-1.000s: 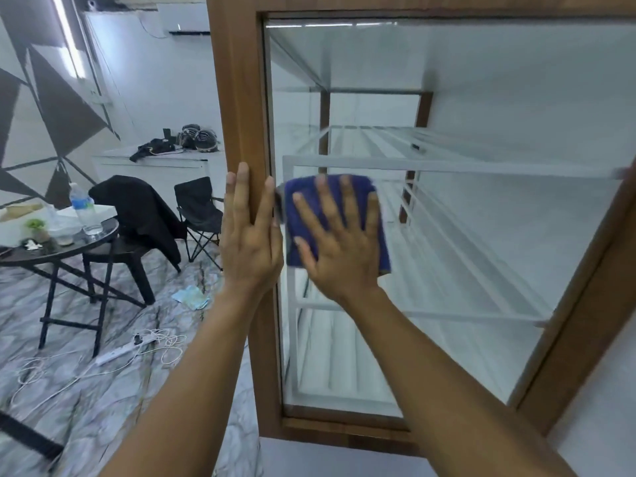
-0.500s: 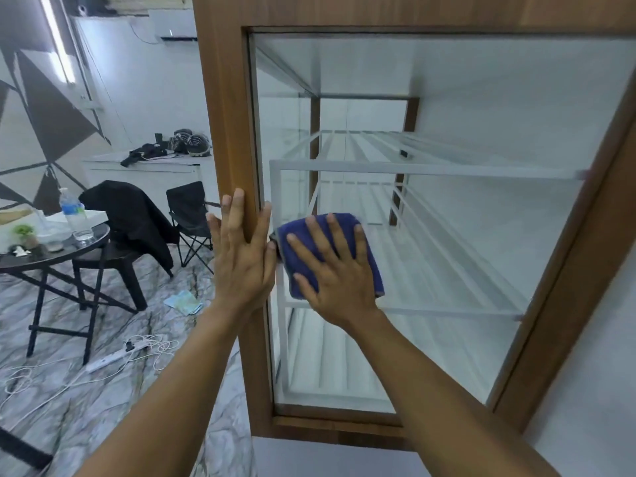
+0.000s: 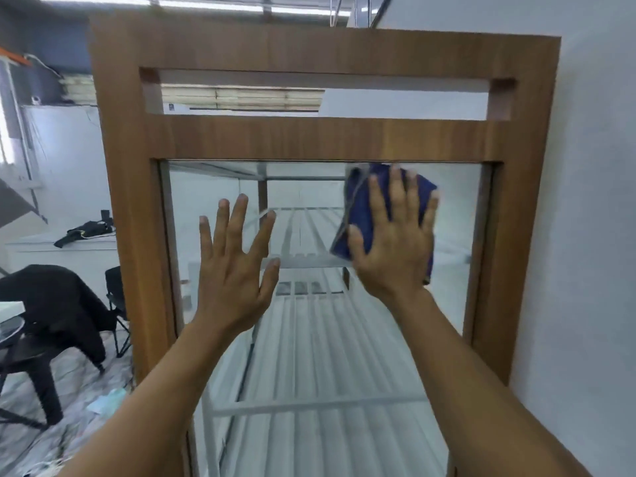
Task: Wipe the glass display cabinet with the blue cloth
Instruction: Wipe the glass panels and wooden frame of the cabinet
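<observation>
Cloth (image 3: 359, 215), blue, lies flat on the cabinet (image 3: 309, 139) glass (image 3: 309, 339) near the pane's upper right corner, under our right hand (image 3: 392, 242), whose spread fingers press it to the pane rather than clamp it. Our left hand (image 3: 234, 266) is open with fingers apart, palm toward the glass left of centre, holding nothing. White shelves (image 3: 309, 404) show behind the pane.

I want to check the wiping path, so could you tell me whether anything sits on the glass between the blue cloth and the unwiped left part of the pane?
Only the left hand, spread open over the glass left of the blue cloth under the right hand.
</observation>
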### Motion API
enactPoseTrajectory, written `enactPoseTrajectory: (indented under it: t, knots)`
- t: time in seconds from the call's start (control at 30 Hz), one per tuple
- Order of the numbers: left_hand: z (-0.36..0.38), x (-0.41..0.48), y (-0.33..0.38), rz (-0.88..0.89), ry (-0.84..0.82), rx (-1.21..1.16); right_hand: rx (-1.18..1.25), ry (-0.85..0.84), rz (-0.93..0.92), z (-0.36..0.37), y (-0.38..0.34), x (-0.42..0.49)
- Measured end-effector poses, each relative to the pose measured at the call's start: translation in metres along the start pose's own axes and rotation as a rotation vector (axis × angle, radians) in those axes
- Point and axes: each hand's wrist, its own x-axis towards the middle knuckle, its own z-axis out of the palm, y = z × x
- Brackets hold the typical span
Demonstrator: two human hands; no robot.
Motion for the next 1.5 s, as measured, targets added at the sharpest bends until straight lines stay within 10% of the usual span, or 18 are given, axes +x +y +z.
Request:
enactPoseTrajectory:
  t: [0.13, 0.37, 0.6, 0.83, 1.07, 1.33, 1.5]
  knots:
    - [0.01, 0.0, 0.006, -0.042, 0.052, -0.017, 0.01, -0.103, -0.541, 0.002, -0.01, -0.001]
    - [0.014, 0.0, 0.009, -0.042, 0.06, 0.015, -0.091, 0.013, 0.299, -0.006, 0.061, -0.016]
    - [0.016, -0.005, 0.004, -0.006, 0.091, 0.0, 0.044, -0.077, -0.444, 0.007, 0.001, -0.029]
    - [0.023, -0.061, -0.001, 0.05, 0.048, -0.031, 0.049, 0.084, 0.267, 0.01, 0.054, -0.083]
    - [0.032, -0.122, 0.013, -0.032, -0.023, -0.09, 0.145, -0.139, -0.357, 0.031, -0.039, -0.167]
    - [0.031, -0.156, 0.014, -0.063, -0.132, -0.103, 0.069, -0.136, 0.291, 0.019, 0.048, -0.236]
    - [0.031, -0.156, 0.012, -0.051, -0.142, -0.092, 0.152, -0.158, -0.336, 0.032, -0.034, -0.18]
